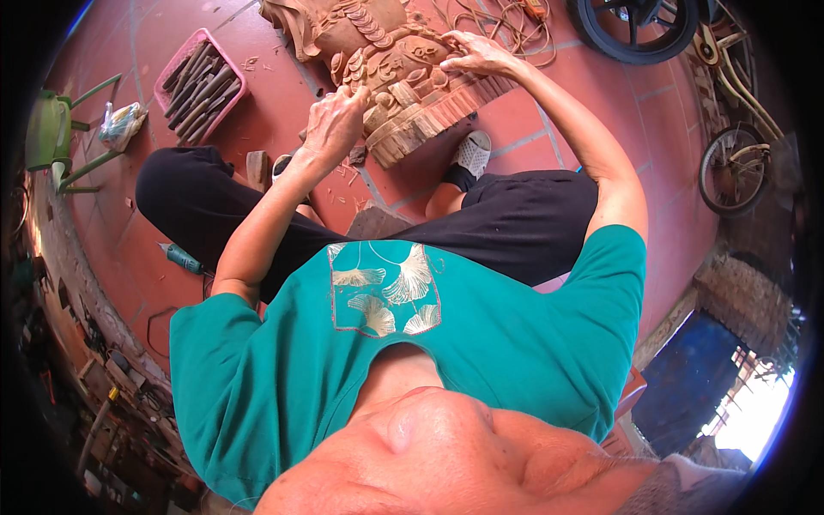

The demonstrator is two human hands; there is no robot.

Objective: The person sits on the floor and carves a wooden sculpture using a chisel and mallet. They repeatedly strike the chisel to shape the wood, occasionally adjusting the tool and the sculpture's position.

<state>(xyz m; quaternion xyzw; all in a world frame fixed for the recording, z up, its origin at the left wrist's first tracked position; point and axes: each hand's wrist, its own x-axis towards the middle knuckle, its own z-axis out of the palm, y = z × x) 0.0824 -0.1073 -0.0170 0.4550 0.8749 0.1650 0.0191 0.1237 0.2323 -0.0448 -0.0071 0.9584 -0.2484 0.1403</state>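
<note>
A large carved wooden piece [403, 73], brown with raised rounded and coin-like relief, lies on the floor beyond my bent legs. My left hand [335, 124] is closed at its near left edge, knuckles up, fingers curled together. What those fingers hold, if anything, is hidden. On the carving's right side rests my right hand [476, 56], its fingers stretched apart and touching the relief. Left of the carving stands a pink plastic basket [244, 79] filled with several dark-handled carving chisels [202, 90].
Wood chips litter the red tiles [549, 129]. A wooden block [257, 170] lies by my left leg, a teal power tool [182, 257] farther left. A green plastic stool [56, 129] and plastic bag [123, 124] are at left, a cord [515, 30] and bicycle wheel [734, 169] at right.
</note>
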